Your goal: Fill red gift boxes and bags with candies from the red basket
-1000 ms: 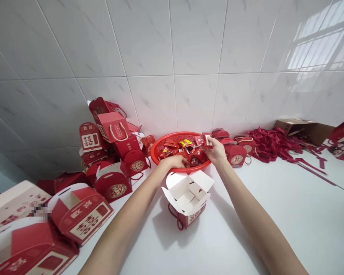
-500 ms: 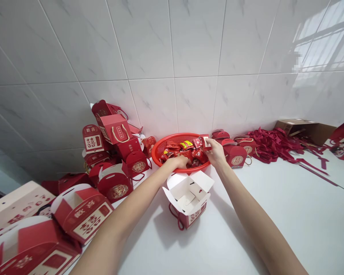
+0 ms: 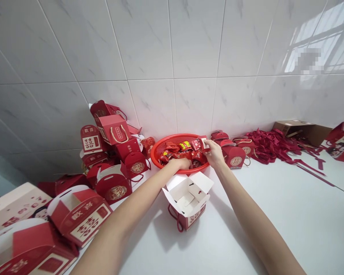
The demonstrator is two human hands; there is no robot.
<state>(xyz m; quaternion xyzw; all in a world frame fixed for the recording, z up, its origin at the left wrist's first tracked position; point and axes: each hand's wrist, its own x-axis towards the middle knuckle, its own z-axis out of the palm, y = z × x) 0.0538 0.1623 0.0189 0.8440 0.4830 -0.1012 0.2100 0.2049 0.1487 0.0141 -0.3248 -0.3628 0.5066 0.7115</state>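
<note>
A red perforated plastic basket (image 3: 160, 147) holds wrapped candies (image 3: 185, 146) in red, yellow and pink. My left hand (image 3: 184, 163) reaches over the basket's near rim into the candies; its fingers are hidden among them. At the basket's right side, my right hand (image 3: 213, 152) is closed on a small red packet (image 3: 203, 142) with a pale patch. Just in front of the basket stands an open red gift box (image 3: 190, 200), white inside, its flaps spread and a dark red cord handle hanging on its left. No contents show inside it.
Red gift boxes (image 3: 114, 128) are stacked at the left against the tiled wall, with larger ones (image 3: 81, 217) nearer. Several small boxes (image 3: 234, 156) stand right of the basket. Farther right lie dark red ribbons (image 3: 272, 145) and a cardboard box (image 3: 301, 130) on the white table (image 3: 289, 202).
My left hand has shifted slightly right and lower in the candies. The right hand still holds the red packet at the basket's edge, almost unmoved. The view has turned a little.
</note>
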